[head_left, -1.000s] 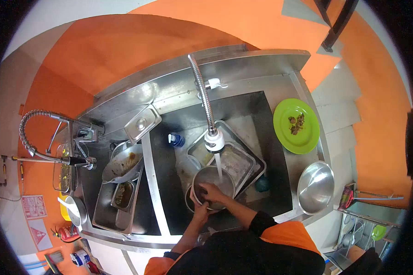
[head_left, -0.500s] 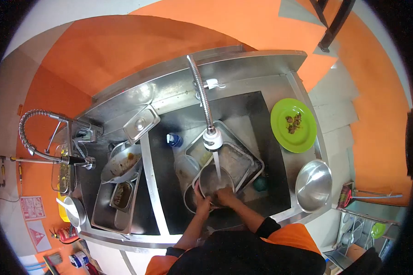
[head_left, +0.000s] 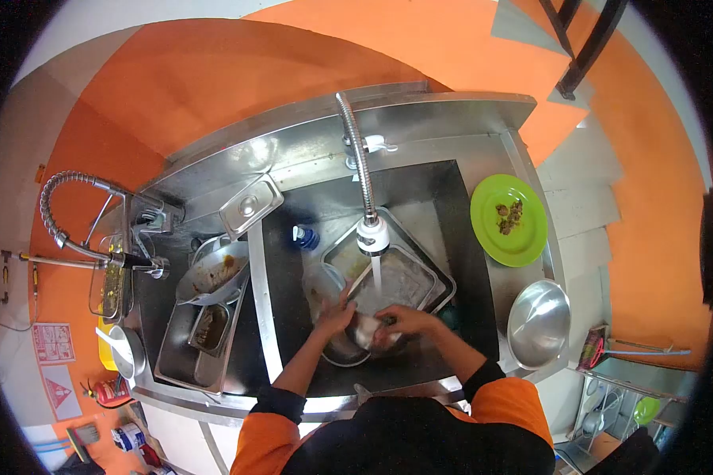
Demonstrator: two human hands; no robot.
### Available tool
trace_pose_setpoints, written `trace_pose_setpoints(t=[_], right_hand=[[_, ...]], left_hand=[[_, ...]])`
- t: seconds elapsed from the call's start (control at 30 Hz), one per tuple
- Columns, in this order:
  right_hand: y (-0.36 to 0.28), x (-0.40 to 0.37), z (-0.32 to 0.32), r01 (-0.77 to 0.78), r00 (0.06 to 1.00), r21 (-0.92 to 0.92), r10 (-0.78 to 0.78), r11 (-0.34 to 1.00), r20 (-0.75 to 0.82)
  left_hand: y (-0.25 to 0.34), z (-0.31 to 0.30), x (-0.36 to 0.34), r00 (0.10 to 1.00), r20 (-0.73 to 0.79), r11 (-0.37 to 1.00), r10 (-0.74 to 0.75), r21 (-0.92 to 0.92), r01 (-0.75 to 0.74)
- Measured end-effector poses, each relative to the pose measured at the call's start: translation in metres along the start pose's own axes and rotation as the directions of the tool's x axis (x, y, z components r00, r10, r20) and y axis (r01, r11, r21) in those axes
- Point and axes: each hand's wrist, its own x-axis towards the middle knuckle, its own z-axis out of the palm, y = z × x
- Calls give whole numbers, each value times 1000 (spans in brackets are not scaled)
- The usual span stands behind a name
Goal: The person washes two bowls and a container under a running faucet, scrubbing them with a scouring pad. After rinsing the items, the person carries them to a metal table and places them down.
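Observation:
Water runs from the white faucet head [head_left: 373,236] into the right sink basin. Below the stream, my left hand [head_left: 337,313] is closed on the edge of a metal bowl [head_left: 365,328], which is tilted and partly blurred. My right hand [head_left: 404,321] is at the bowl's other side with bent fingers; something dark shows at its fingertips, too small to name. Rectangular metal trays [head_left: 413,279] lie in the basin beyond the hands. A clear plastic container [head_left: 318,281] sits left of the trays, and a blue bottle [head_left: 306,237] stands behind it.
A green plate [head_left: 530,242] with food scraps and a large metal bowl [head_left: 539,324] rest on the right counter. The left basin holds a dirty pan [head_left: 207,277] and a metal tray [head_left: 174,360]. A steel lid [head_left: 251,207] lies across the divider's back end.
Both hands have moved up and apart, and the bowl has shifted and tipped. The right hand has come out of the bowl's middle to its side. The view has shifted slightly.

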Motion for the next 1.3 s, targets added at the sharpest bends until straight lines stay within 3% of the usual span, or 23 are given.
trace_pose_setpoints(t=[0.03, 0.1, 0.23, 0.3, 0.33, 0.43, 0.57, 0.67, 0.7, 0.77, 0.8, 0.83, 0.87, 0.9, 0.93, 0.97, 1.03, 1.07, 1.1, 1.17, 1.23, 1.27, 1.3], right_hand=[[3, -3, -6, 3, 1000, 0, -3, 1000, -1], [6, -3, -21, -42, 986, -8, 41, 999, -161], [16, 12, -45, 198, 897, -199, -259, 960, -359], [34, 26, -26, 83, 606, -374, -344, 924, -717], [54, 41, -8, 185, 478, -449, -479, 874, -736], [42, 52, 48, 22, 392, -320, -302, 947, -869], [2, 43, 52, 74, 532, -508, -465, 858, -708], [30, 75, 16, -26, 596, 64, 67, 998, -800], [19, 76, 20, -14, 590, 61, 58, 998, -805], [-20, 63, 48, -22, 633, -208, -148, 978, -760], [-35, 62, 55, 170, 426, -424, -454, 890, -782], [-25, 68, 52, 161, 429, -421, -447, 893, -785], [-14, 76, 50, -186, 553, -326, -176, 927, -814], [-17, 82, 41, -510, 570, -248, 108, 824, -815], [-19, 80, 26, 34, 534, -14, -31, 999, -845], [-21, 80, 31, 41, 535, -12, -32, 999, -844], [-54, 61, 46, -74, 690, -90, -14, 993, -723], [-63, 55, 61, 59, 633, -372, -322, 926, -703], [-62, 54, 64, 54, 635, -378, -324, 924, -701], [-57, 52, 71, 132, 356, -537, -546, 833, -759], [-37, 56, 55, 159, 401, -395, -425, 905, -812], [-24, 59, 42, -23, 597, -110, -75, 994, -799], [-18, 60, 34, -255, 697, 146, 287, 956, -658]], left_hand=[[-5, -5, 3, 1000, -1, 1000, 0, 2, 0], [-11, -16, 13, 968, 246, 774, 58, -623, 112], [-1, -18, -7, 958, 212, 715, 196, -699, 8], [15, -11, -16, 997, 83, 800, -8, -597, 56], [57, -36, -34, 993, -117, 700, -33, -711, -61], [44, -4, -25, 930, -342, 853, -136, -517, -66], [47, -1, -35, 900, -386, 843, -203, -536, -40], [53, 0, -36, 943, -325, 907, -77, -415, -69], [56, -1, -34, 913, -398, 916, -94, -393, -77], [60, -8, -35, 880, -460, 921, -119, -383, -75], [61, -19, -35, 905, -370, 879, -210, -476, 9], [61, -24, -35, 918, -268, 823, -292, -559, 99], [55, -16, -37, 918, -280, 869, -281, -481, 119], [56, -11, -37, 919, -281, 870, -278, -479, 117], [57, -7, -37, 892, -380, 911, -244, -404, 77], [55, -5, -39, 859, -469, 945, -206, -324, 50], [39, -4, -32, 875, -413, 915, -252, -397, 76], [40, -13, -33, 880, -338, 839, -333, -533, 113], [43, -21, -33, 881, -252, 740, -400, -656, 149], [48, -22, -38, 876, -239, 687, -419, -714, 134], [52, -14, -47, 824, -293, 662, -485, -739, 127], [48, -5, -51, 829, -253, 691, -499, -693, 205], [41, 4, -54, 831, -251, 692, -497, -692, 205]])
